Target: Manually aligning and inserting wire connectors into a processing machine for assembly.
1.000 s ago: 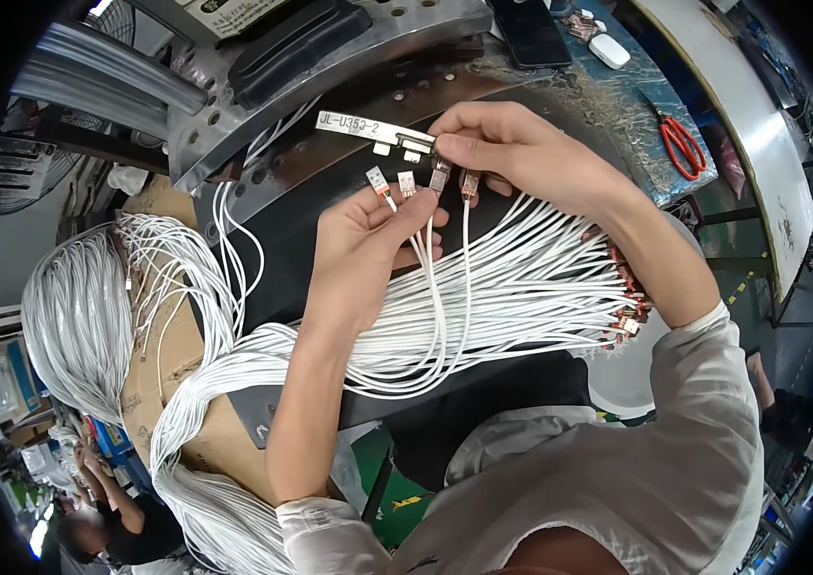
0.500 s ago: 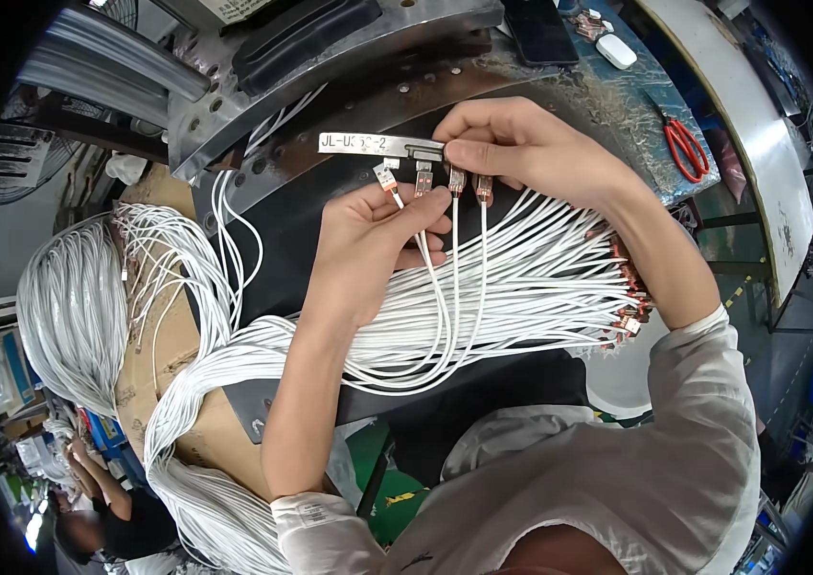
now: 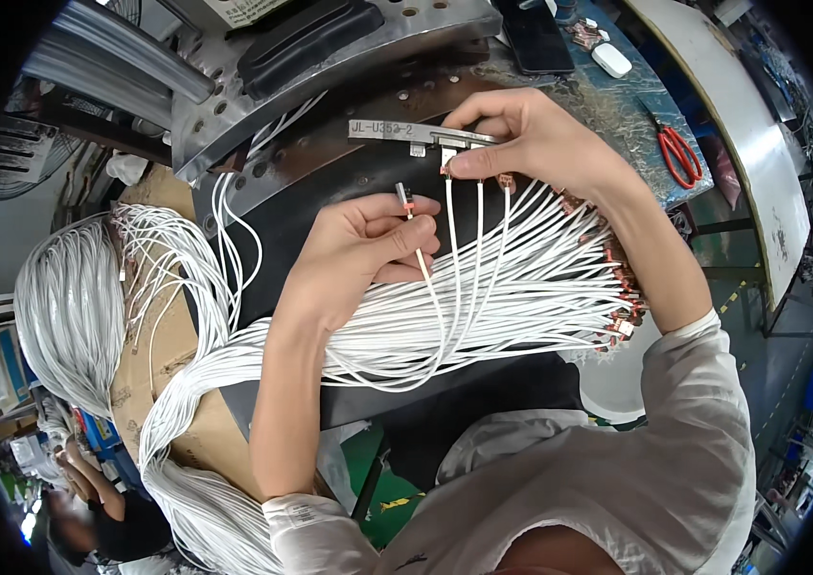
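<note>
1. Head view: the left hand (image 3: pixel 358 247) is curled, thumb and forefinger pinched on 1 white cable just behind its metal plug (image 3: pixel 404 196); the other fingers fold loosely below.
2. The right hand (image 3: pixel 542 144) is partly closed, its thumb in front and fingers behind, gripping the right end of a flat metal strip (image 3: pixel 382 129) that juts leftward from the fingertips.
3. The pinched plug points upward beyond the left hand's fingertips, below the strip and apart from it.
4. Judging progress by the strip, 3 white cables hang beneath the right hand. The leftmost connector (image 3: pixel 447 159), beside the right thumb, looks seated; the middle connector is mostly hidden by that thumb, and the copper-coloured connector (image 3: pixel 507 180) sits under the right fingers, so I cannot tell how those 2 are fitted.
5. Left of the right thumb, 1 small metal tab (image 3: pixel 417 150) on the strip bears no cable; that place and the left hand's unattached plug appear unfinished.
6. Below both hands, a thick cable bundle (image 3: pixel 521 287) crosses the black counter (image 3: pixel 325 174), its copper-coloured ends (image 3: pixel 625 287) beneath the right forearm.
7. Red-handled scissors (image 3: pixel 680 153) lie right of the right hand.
</note>
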A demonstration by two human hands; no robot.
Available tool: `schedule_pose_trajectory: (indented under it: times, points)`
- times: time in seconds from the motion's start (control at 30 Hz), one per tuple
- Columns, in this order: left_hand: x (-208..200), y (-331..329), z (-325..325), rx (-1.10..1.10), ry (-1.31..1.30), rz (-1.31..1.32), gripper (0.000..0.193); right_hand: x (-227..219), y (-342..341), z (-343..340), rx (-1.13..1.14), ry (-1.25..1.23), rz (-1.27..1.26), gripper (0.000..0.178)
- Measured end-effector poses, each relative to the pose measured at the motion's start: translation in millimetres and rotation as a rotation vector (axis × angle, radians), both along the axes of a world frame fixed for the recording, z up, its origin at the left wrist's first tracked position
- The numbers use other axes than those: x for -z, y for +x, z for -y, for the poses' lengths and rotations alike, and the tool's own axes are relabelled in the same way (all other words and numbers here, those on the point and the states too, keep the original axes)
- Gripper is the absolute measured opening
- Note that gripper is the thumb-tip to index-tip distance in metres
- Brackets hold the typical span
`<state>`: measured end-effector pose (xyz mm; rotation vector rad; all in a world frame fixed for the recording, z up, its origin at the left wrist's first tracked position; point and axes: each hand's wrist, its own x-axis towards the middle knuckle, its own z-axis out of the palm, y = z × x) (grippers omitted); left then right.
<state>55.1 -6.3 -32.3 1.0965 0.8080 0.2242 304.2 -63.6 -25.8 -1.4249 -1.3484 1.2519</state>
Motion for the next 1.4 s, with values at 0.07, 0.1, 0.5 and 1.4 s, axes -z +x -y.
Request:
schedule_pose_trajectory:
  times: [0.07,0.1,0.5,1.4]
  points:
    - [3,1,2,-0.016,-0.006,0.027,0.032,2,4,-2,0.039,-0.002,-0.014,0.038]
    - [3,0,2,-0.047,0.014,0.018,0.032,4,6,-3,0.052,-0.008,0.005,0.036]
    - [-5,7,5,-0.152,0.11,0.036,0.029,-4,3,-13,-0.139,-0.045,0.03,0.033]
    - [-21,-87,-34,-0.12,1.974,0.182,0.01,7,33,-114,0.178,0.699,0.751,0.027]
